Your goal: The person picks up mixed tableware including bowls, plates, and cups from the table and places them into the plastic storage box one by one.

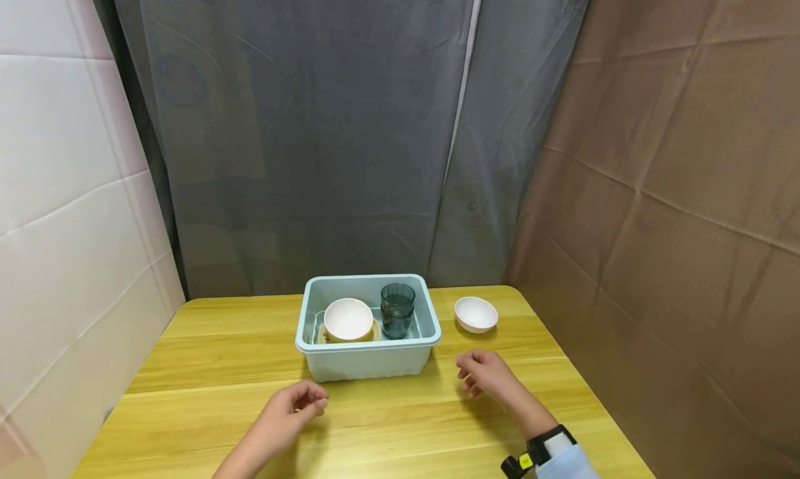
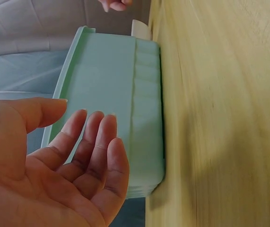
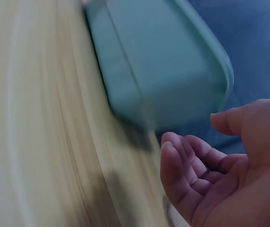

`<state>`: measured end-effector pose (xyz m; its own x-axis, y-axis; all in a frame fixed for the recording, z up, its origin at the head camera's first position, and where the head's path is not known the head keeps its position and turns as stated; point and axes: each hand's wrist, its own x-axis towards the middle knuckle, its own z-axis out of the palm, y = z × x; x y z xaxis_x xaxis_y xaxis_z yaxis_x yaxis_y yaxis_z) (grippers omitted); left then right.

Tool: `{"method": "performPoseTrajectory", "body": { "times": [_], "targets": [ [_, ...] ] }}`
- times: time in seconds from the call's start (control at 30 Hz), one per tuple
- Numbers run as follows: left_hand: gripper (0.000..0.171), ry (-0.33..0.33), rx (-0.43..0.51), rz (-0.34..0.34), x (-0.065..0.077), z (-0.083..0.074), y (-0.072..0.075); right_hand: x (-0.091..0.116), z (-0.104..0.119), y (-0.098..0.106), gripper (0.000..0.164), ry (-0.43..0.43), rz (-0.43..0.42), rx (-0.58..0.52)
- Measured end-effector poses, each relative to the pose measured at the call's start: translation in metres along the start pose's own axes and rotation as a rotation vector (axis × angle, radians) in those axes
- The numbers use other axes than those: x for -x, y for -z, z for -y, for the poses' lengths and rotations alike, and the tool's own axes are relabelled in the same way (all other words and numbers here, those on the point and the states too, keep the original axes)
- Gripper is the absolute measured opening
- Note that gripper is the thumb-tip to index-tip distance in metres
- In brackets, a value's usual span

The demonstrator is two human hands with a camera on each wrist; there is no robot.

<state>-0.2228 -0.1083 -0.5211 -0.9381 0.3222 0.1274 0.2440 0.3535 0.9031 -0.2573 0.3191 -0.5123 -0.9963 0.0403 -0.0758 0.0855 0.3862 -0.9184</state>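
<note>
A pale blue-green plastic basin [image 1: 369, 359] stands on the table. Inside it, at the left, a white bowl [image 1: 348, 319] sits over a yellowish patterned dish [image 1: 377, 332]; dark glass tumblers [image 1: 397, 309], seemingly stacked, stand at the right. Outside the basin, to its right, lies a small white bowl [image 1: 476, 314]. My left hand [image 1: 284, 416] hovers in front of the basin's left corner, fingers loosely bent and holding nothing. Between the small bowl and the table's front, my right hand [image 1: 490, 376] is also free, with its fingers relaxed and apart from the bowl.
The yellow wooden table [image 1: 206, 368] ends at a grey curtain [image 1: 312, 153] behind the basin. A white cloth [image 1: 75, 187] hangs at the left, a brown cloth [image 1: 675, 222] at the right. A black strap [image 1: 553, 441] with a small device circles the right wrist.
</note>
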Motion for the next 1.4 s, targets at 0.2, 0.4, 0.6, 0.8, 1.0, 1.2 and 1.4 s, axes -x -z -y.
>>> {"method": "performPoseTrajectory", "body": {
  "times": [0.2,0.4,0.6,0.8,1.0,1.2,1.4],
  "targets": [
    [0.010,0.001,0.025,0.015,0.003,0.001,-0.001,-0.042,-0.022,0.034,0.037,-0.073,-0.125,0.077],
    [0.012,0.000,0.031,0.013,0.004,0.002,-0.001,-0.081,-0.034,0.068,0.047,-0.154,-0.205,0.106],
    [0.013,0.005,0.016,0.018,0.003,0.003,-0.002,-0.110,-0.042,0.087,0.047,-0.218,-0.256,0.117],
    [0.015,0.003,0.014,0.014,0.003,0.003,-0.002,-0.134,-0.046,0.094,0.052,-0.214,-0.253,0.133],
    [0.015,0.009,0.018,0.027,0.004,0.002,-0.002,-0.146,-0.045,0.094,0.061,-0.221,-0.240,0.130],
    [0.014,0.008,0.024,0.039,0.005,0.000,-0.002,-0.150,-0.040,0.088,0.059,-0.263,-0.244,0.129],
    [0.016,0.011,0.016,0.035,0.005,0.001,-0.001,-0.154,-0.039,0.085,0.054,-0.309,-0.276,0.125]
  ]
}}
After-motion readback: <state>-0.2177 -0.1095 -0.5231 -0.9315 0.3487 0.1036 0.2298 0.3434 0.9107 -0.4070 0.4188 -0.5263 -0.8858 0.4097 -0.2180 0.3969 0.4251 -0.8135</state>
